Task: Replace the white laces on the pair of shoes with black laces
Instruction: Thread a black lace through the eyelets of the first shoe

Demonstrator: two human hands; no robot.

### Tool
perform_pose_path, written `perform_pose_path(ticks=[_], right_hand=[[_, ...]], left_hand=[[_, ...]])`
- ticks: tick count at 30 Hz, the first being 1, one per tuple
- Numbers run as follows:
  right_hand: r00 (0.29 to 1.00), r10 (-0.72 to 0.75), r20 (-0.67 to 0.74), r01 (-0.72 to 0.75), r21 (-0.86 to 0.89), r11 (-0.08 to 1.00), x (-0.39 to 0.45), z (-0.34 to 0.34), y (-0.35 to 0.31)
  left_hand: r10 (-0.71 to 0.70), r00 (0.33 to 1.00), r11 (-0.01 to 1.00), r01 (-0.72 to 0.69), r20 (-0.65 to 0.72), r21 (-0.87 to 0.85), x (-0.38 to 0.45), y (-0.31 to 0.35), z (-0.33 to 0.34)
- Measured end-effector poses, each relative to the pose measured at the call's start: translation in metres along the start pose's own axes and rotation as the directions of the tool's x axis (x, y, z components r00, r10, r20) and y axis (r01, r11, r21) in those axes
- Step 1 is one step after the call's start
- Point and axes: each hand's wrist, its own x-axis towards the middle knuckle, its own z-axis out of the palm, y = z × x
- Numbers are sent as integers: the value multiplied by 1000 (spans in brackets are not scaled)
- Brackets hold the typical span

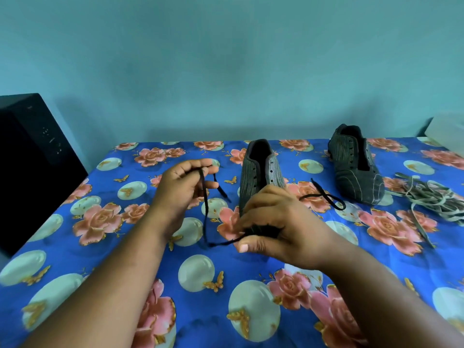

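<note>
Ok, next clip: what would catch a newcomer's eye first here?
Two hands at centre work a black lace: the left hand holds one end up, the right hand grips the bunched rest. Behind them two unlaced dark shoes stand on the bright blue flowered cloth, with a pile of pale laces at right.

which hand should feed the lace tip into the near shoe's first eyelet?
Left. The left hand already pinches the black lace near its free tip; the right hand holds the bundled rest by the near shoe.
</note>
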Motion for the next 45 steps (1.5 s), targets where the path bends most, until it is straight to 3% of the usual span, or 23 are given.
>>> perform_pose_path(ticks=[2,5,9,12,15,18,22,24,26,28,32,36,45], right_hand=[[992,59,-109,-62,-26,998,1,-2,3],[926,223,-305,-262,-91,961,2,-6,8],[928,269,-259,-334,-253,908,-2,-6,9],[942,218,-256,-282,-246,927,0,-4,7],[925,256,-281,-267,0,964,1,-7,8],[896,343,-284,-278,243,929,0,-14,12],[867,412,-280,-303,362,882,-4,-20,13],[857,417,-301,-320,322,891,-5,-19,15],[884,352,-307,-318,155,935,-5,-16,20],[921,267,-285,-281,-11,960,-4,-9,24],[918,231,-321,-272,-87,958,-3,-1,26],[906,246,-345,-293,-89,952,-3,-2,29],[897,285,-338,-359,-182,915,-4,0,27]], left_hand=[[70,990,996,-62,119,-71,-10,9,4],[135,935,967,-51,327,-251,-25,20,12],[218,871,961,-114,440,-250,-41,26,27],[233,877,960,-138,421,-244,-42,24,31],[210,942,963,-153,263,-219,-35,19,27],[196,979,971,-187,51,-151,-21,13,21],[210,977,967,-201,-44,158,-8,1,14],[258,966,904,-240,-4,354,-5,-9,15],[375,919,774,-381,117,505,-9,-12,19],[441,851,719,-524,284,456,-15,-10,26],[277,863,847,-427,422,318,-31,-5,37],[208,913,917,-306,350,255,-28,-4,37],[188,920,920,-288,343,266,-23,-10,30]])
